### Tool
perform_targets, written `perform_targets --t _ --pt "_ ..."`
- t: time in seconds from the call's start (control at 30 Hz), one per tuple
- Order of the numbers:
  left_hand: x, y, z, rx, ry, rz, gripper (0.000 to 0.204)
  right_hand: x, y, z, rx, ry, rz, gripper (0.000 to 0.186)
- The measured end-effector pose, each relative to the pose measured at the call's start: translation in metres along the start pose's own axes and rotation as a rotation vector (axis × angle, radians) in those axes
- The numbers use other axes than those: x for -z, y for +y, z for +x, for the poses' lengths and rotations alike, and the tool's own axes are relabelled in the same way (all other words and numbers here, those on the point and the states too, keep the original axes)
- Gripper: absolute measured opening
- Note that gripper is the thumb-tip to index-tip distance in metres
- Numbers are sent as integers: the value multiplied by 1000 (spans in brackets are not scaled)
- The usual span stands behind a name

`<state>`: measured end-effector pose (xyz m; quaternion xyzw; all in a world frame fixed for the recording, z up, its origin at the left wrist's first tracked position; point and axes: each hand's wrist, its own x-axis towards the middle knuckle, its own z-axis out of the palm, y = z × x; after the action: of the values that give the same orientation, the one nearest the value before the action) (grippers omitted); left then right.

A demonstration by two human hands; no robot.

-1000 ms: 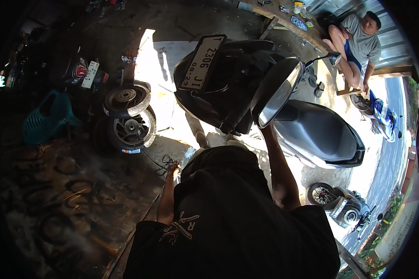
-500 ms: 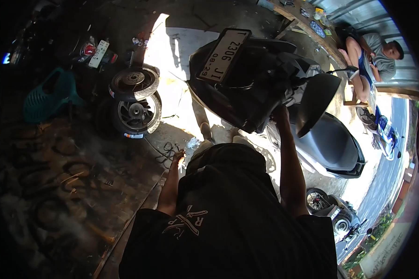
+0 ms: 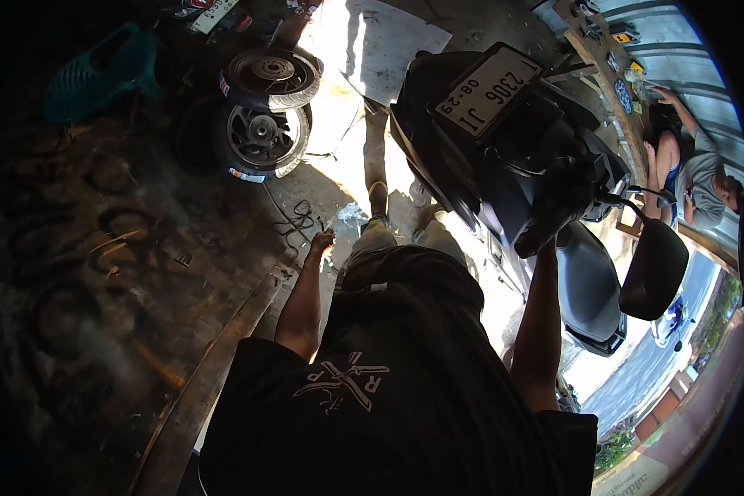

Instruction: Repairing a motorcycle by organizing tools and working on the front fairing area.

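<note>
A black scooter [image 3: 463,165] with a pale number plate [image 3: 488,89] on its front stands ahead and to my right. My right arm reaches up to its handlebar area, where my right hand [image 3: 547,248] touches the dark bodywork; shadow hides the fingers. Beside it are the scooter's black mirror [image 3: 655,269] and its grey-black seat [image 3: 589,285]. My left hand [image 3: 323,241] hangs low at my left side, fingers closed round something small and thin that I cannot make out. A dark looped cord [image 3: 293,217] lies on the floor close to that hand.
Two wheels with tyres [image 3: 264,136] are stacked at the left, near a green plastic chair [image 3: 107,74]. A stained wooden board [image 3: 140,273] spans the lower left. At right, a person [image 3: 703,178] sits by a wooden bench [image 3: 608,74]. A flat grey sheet [image 3: 397,50] lies beyond the scooter.
My view has swung, so the scooter sits farther right and the wheels higher. The scooter's front appears turned, its mirror shifted right. The seated person has raised an arm toward the bench.
</note>
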<state>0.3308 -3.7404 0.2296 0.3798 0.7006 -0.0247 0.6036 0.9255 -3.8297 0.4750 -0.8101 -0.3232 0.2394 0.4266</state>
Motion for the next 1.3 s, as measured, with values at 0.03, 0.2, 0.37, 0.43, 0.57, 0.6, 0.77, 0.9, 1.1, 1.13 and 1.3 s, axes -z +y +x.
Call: perform_targets --t 0.03,0.2,0.37,0.43,0.57,0.6,0.77,0.9,1.1,1.13,1.3 --pt "-2 25 -20 76 -63 -69 52 -14 2 -20 -16 14 -20 32" --pt "21 45 -31 -63 -157 -181 28 7 -9 -27 -38 90 -54 32" --pt "90 -1 -6 87 -105 -78 35 -32 -36 -23 -66 271 -85 33" --pt "52 45 -16 52 -56 -117 43 -27 -30 -29 -69 364 -140 33" --pt "71 49 4 156 -139 -70 32 -30 -43 -30 -67 466 -158 33" --pt "77 49 6 77 -209 -240 19 -23 -45 -29 -63 490 -158 33" --pt "57 78 -13 37 -222 -272 17 -11 -92 -60 -295 544 78 50" --pt "69 56 -18 165 -234 -129 12 0 -93 -71 -243 456 27 51" --pt "35 113 -42 139 -289 -10 23 36 -103 -70 -157 556 403 44" --pt "31 117 -47 133 -275 -6 23 37 -98 -67 -159 517 463 42" --pt "6 132 -68 3 -199 -68 36 43 -79 -56 -148 391 701 41"
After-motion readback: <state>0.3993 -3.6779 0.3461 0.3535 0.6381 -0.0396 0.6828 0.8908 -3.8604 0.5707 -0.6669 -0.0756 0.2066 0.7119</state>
